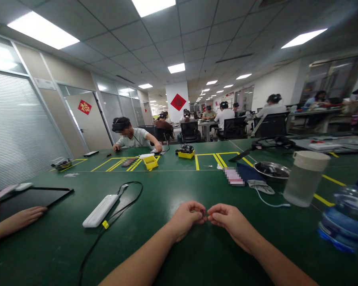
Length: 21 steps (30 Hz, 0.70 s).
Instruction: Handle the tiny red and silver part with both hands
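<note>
Just above the green table (155,246), my left hand (187,217) and my right hand (228,219) face each other, fingertips almost meeting. Thumb and fingers of the right hand are pinched on a tiny orange-red piece (210,213), too small to name. The left fingers are curled into a pinch too; a dark reddish bit shows at their tips, but I cannot make out what it is. To the left of my hands lies a white power bank (100,211) with a black cable (130,203) attached.
At right stand a frosted cup (304,180) and a large blue water bottle (347,218). Behind them is a metal bowl (272,170). A co-worker's hand (30,216) rests by a black tray (44,194) at left. Yellow boxes (150,163) and another person (134,137) are across the table.
</note>
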Each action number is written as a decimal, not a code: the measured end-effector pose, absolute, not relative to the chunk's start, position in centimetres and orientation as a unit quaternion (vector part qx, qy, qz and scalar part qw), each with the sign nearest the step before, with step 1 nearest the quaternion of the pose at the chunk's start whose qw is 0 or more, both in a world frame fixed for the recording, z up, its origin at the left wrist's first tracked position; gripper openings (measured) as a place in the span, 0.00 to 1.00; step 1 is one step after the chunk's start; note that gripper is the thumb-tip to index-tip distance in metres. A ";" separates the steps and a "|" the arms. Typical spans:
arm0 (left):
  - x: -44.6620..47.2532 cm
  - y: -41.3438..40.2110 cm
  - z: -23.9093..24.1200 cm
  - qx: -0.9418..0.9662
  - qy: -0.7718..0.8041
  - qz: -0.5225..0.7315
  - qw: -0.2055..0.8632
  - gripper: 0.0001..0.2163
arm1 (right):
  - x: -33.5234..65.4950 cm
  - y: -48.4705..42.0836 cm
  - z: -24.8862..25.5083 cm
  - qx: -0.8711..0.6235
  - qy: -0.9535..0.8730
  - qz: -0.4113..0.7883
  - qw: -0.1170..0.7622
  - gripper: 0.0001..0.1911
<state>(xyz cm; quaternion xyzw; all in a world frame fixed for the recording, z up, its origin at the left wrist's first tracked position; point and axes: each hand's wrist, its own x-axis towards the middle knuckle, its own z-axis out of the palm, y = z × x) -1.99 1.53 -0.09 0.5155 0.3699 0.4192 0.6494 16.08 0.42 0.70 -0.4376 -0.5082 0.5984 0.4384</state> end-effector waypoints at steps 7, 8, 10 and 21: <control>-1.8 1.4 0.3 0.514 0.380 0.402 0.656 0.14 | 16.2 0.6 0.2 -0.429 -0.525 0.594 0.432 0.09; -1.8 1.4 0.2 0.515 0.379 0.402 0.655 0.14 | 16.2 0.6 0.2 -0.431 -0.526 0.593 0.432 0.09; -1.9 1.5 0.1 0.516 0.376 0.405 0.654 0.13 | 16.2 0.5 0.3 -0.434 -0.526 0.589 0.434 0.08; -1.8 1.5 -0.2 0.508 0.386 0.411 0.651 0.13 | 16.1 0.5 0.6 -0.432 -0.527 0.597 0.424 0.08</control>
